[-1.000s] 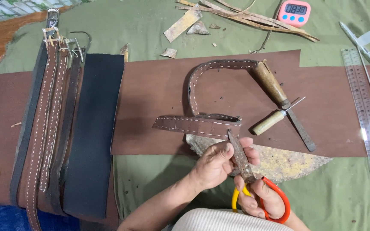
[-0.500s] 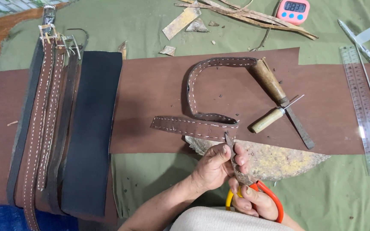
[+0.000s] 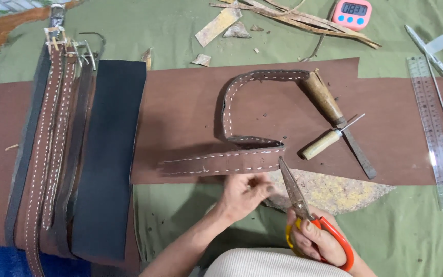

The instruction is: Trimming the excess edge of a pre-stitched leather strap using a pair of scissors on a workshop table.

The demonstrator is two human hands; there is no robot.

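Scissors [image 3: 303, 210] with orange handles sit in the right hand [image 3: 316, 241], its grip closed through the loops, blades aimed at the stitched brown belt [image 3: 232, 160] at frame centre. Just below the strap, the left hand [image 3: 244, 192] hovers, fingers loosely curled, holding nothing.

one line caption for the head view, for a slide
Right hand holds orange-handled scissors beside a stitched leather strap; left hand alongside.

Scissors [image 3: 303, 215] handles partly hidden by right hand [image 3: 311, 241].
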